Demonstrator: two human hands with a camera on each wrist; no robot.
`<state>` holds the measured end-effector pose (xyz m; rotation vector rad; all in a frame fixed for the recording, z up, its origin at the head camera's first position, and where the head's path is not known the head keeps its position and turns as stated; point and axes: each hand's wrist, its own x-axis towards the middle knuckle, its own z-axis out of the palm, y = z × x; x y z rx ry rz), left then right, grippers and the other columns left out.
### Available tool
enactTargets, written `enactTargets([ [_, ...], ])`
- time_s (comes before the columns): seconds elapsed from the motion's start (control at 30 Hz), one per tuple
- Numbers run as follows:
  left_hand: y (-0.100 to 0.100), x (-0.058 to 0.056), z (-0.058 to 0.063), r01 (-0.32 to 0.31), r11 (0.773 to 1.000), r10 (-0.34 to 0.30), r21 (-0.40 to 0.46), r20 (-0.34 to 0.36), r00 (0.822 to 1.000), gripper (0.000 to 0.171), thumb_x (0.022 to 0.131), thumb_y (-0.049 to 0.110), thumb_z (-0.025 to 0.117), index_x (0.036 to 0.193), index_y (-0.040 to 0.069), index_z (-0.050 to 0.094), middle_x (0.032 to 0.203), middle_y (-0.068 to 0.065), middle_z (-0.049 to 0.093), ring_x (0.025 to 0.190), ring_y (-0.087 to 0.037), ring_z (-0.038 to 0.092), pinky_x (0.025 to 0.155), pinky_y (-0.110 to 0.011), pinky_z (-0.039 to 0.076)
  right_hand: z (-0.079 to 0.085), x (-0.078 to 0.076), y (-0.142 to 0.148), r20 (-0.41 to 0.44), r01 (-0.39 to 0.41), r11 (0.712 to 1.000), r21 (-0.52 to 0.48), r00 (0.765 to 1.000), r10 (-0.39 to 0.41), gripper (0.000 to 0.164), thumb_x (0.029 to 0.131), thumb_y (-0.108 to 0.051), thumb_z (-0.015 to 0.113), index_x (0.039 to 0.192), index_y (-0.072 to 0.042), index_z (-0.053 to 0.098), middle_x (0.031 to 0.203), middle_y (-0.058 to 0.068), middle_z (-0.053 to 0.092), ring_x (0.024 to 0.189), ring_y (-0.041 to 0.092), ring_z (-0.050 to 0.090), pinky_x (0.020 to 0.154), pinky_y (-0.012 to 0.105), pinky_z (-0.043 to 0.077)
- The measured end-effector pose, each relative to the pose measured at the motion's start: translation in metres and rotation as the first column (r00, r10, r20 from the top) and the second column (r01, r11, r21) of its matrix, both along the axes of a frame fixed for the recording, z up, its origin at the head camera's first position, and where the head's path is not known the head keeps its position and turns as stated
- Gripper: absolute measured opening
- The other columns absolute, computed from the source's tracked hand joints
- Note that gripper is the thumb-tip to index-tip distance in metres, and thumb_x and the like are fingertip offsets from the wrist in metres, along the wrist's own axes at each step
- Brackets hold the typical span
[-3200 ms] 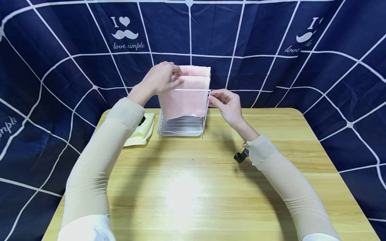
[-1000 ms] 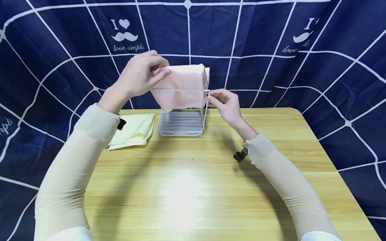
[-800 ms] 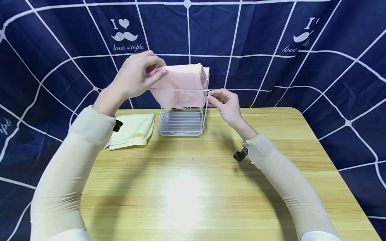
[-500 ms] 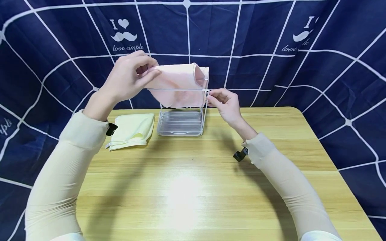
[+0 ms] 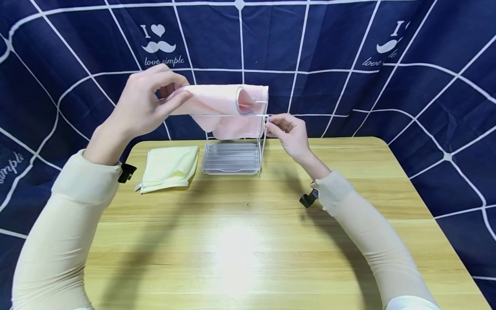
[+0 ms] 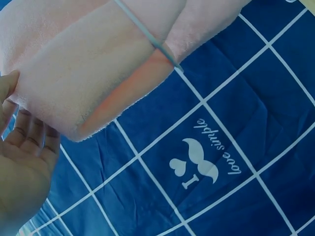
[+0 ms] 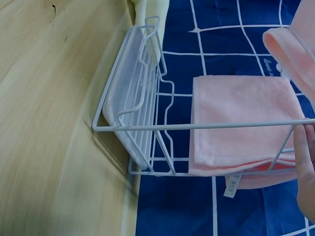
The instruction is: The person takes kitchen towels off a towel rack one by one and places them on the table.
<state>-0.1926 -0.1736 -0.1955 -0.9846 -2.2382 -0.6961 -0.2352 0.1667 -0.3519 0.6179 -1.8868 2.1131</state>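
Observation:
My left hand [image 5: 145, 99] pinches the left end of a pink towel [image 5: 215, 97] between thumb and fingers, stretching it leftward above a white wire rack [image 7: 221, 125]. Its right end curls into a loose roll. Behind it, folded pink towelling [image 7: 241, 113] with a small tag hangs at the rack's upper bars; whether both are one piece I cannot tell. My right hand [image 5: 290, 135] holds the rack's upper right corner with thumb and fingertips. In the left wrist view, a wire crosses over the pink towel near its fold.
A shallow translucent tray [image 5: 231, 159] lies in the rack's base. Left of the rack is a folded yellow cloth [image 5: 170, 165] on the wooden table [image 5: 248, 206]. A dark blue curtain [image 5: 271, 38] with white lines stands close behind the rack.
My left hand has moved leftward from over the rack, drawing the pink towel's front part with it and baring a curled right end. The yellow cloth is uncovered. My right hand stays put.

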Motion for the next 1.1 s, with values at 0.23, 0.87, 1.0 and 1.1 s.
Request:
enactTargets([
  [0.23, -0.008, 0.012, 0.006, 0.031, 0.999, -0.031, 0.009, -0.039, 0.999, 0.009, 0.095, 0.004, 0.075, 0.097, -0.004, 0.074, 0.077, -0.016, 0.058, 0.075, 0.005, 0.043, 0.07, -0.011, 0.034, -0.001, -0.002, -0.002, -0.005, 0.005, 1.0, -0.002, 1.0, -0.005, 0.009, 0.093, 0.015, 0.067, 0.102, 0.013, 0.07, 0.087, -0.006, 0.078, 0.077, 0.006, 0.076, 0.074, 0.024, 0.064],
  [0.87, -0.036, 0.042, 0.014, -0.026, 0.999, 0.024, -0.027, -0.054, 0.998, 0.01, 0.092, 0.002, 0.075, 0.098, -0.006, 0.075, 0.08, -0.009, 0.057, 0.079, 0.013, 0.038, 0.065, -0.009, 0.029, -0.001, -0.003, -0.002, 0.004, 0.024, 1.0, 0.003, 1.0, -0.024, 0.01, 0.093, 0.014, 0.069, 0.102, 0.012, 0.071, 0.088, -0.006, 0.078, 0.08, 0.006, 0.076, 0.076, 0.027, 0.065],
  [1.0, -0.042, 0.047, 0.005, -0.009, 0.999, 0.009, -0.03, -0.017, 1.0, 0.01, 0.089, -0.001, 0.077, 0.099, -0.004, 0.075, 0.081, -0.008, 0.058, 0.078, 0.011, 0.04, 0.065, -0.008, 0.031, -0.001, -0.003, -0.002, 0.003, 0.028, 1.0, 0.011, 1.0, -0.028, 0.023, 0.093, 0.014, 0.068, 0.11, 0.027, 0.06, 0.088, -0.007, 0.078, 0.08, 0.005, 0.075, 0.076, 0.027, 0.065],
  [1.1, -0.046, 0.05, -0.004, 0.01, 1.0, -0.009, -0.027, 0.032, 0.999, 0.014, 0.087, -0.005, 0.078, 0.1, -0.003, 0.076, 0.082, -0.008, 0.061, 0.078, 0.011, 0.044, 0.068, -0.005, 0.035, -0.001, -0.003, -0.002, 0.002, 0.029, 0.999, 0.014, 1.0, -0.029, 0.022, 0.093, 0.014, 0.068, 0.11, 0.026, 0.061, 0.088, -0.007, 0.078, 0.08, 0.005, 0.075, 0.077, 0.028, 0.065],
])
